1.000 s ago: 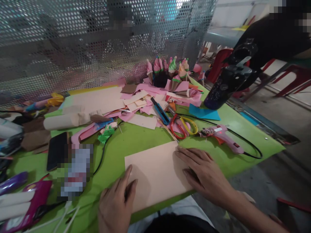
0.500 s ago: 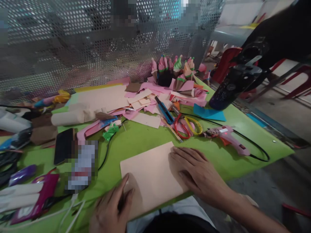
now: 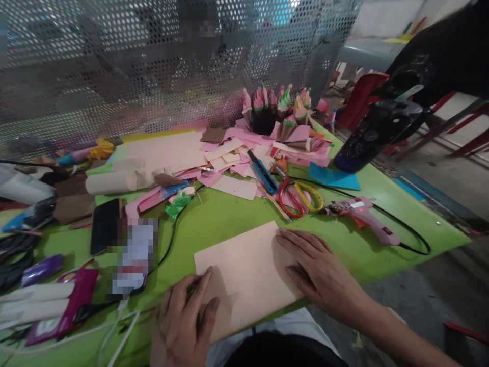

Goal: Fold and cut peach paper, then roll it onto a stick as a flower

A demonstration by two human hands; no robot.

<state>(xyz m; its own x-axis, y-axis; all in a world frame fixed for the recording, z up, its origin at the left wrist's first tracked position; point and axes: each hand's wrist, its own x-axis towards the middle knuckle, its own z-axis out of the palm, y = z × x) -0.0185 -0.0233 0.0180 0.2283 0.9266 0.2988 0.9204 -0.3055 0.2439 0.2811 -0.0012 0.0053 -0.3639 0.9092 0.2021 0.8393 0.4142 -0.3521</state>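
Paper point(image 3: 248, 280) lies at the near edge of the green table point(image 3: 225, 219). The left hand point(image 3: 183, 318) rests on its left side, thumb spread from the forefinger. The right hand point(image 3: 315, 262) lies palm-down over its right end, fingers together, thumb apart.

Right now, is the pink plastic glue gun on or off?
Probably on: a small red light glows on the pink plastic glue gun. Heat: cannot tell.

Left grip point(image 3: 184, 318) loosely curved, right grip point(image 3: 314, 267) flatter, both palms down
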